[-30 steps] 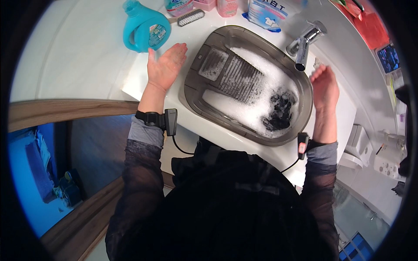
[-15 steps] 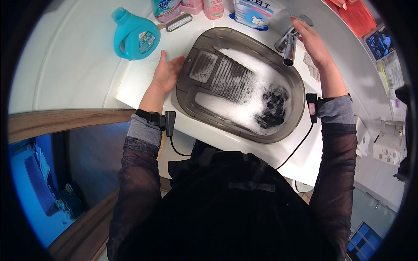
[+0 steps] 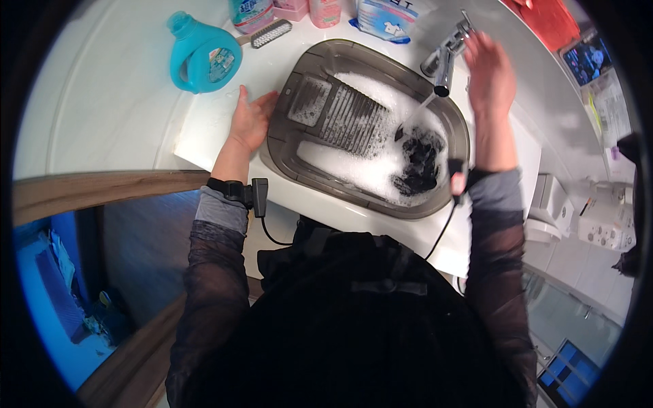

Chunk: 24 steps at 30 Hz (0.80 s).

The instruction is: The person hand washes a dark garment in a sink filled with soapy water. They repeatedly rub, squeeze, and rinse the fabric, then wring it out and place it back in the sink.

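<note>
A translucent grey wash basin (image 3: 282,146) with a ridged washboard (image 3: 354,122) stands on the white sink counter. White suds (image 3: 326,161) fill much of it, and a dark wet cloth (image 3: 420,163) lies at its right end. Water runs from the chrome faucet (image 3: 443,75) into the basin beside the cloth. My left hand (image 3: 252,124) is at the basin's left end, thumb and fingers apart, fingertips at the rim. My right hand (image 3: 491,81), a little blurred, is just right of the faucet with its fingers stretched out and nothing in it.
A teal detergent bottle (image 3: 204,58) stands at the back left, by a scrubbing brush (image 3: 271,34). Behind the basin are a pink bottle (image 3: 325,12) and a blue-and-white pouch (image 3: 384,20). A lit phone screen (image 3: 586,60) is at the far right.
Water now flows from the faucet, and its lever stands raised. My right hand has come off the lever and moved slightly lower. My left hand stays by the basin.
</note>
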Available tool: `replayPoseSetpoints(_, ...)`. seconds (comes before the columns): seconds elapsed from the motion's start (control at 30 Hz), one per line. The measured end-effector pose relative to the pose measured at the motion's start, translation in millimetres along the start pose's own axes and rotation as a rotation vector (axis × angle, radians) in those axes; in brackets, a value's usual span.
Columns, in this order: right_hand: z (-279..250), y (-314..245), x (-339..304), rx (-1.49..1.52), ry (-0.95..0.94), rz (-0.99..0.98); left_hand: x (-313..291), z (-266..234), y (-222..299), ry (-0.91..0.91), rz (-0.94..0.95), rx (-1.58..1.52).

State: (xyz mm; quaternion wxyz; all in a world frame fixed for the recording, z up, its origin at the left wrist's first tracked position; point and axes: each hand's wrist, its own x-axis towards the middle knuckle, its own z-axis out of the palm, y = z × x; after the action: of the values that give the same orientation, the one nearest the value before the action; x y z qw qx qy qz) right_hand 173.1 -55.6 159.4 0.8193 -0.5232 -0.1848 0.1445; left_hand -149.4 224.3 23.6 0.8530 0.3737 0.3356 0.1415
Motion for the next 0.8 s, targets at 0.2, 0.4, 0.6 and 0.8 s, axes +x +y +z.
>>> replayPoseSetpoints(0.2,-46.2,111.2,-47.6,0.709,0.357,0.528,-3.7,0.1,0.5,0.006,-0.019,-0.104)
replayPoseSetpoints(0.4,-29.4,138.9,-51.1,0.825,0.294,0.586,-1.7,1.4,-0.8,0.025,-0.023,-0.042)
replayPoseSetpoints(0.6,92.8,135.3,-69.2,0.606,-0.090,0.947,1.2,14.7,3.8,0.037,-0.045,0.033)
replayPoseSetpoints(0.8,197.9,124.6,-99.0,0.070,-0.387,0.961,0.9,26.1,9.9,-0.024,-0.104,0.119)
